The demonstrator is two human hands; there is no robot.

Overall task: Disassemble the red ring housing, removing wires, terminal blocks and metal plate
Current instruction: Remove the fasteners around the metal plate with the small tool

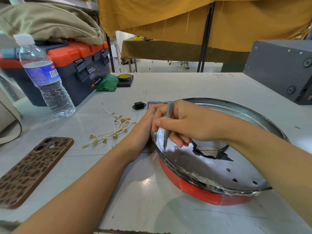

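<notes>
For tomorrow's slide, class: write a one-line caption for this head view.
Right hand sets a screwdriver on a screw in the metal plate while the left hand steadies the red ring housing.

Grey box (283,68) cut off at right edge; toolbox (81,65) label text illegibly small.

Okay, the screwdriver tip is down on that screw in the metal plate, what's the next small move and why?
Probably turn the screwdriver to back out the screw. The right hand holds the tool nearly upright with its tip on the screw in the metal plate, and the left hand braces the rim of the red housing. The wires already lie on the table, so the plate seems next.
</notes>
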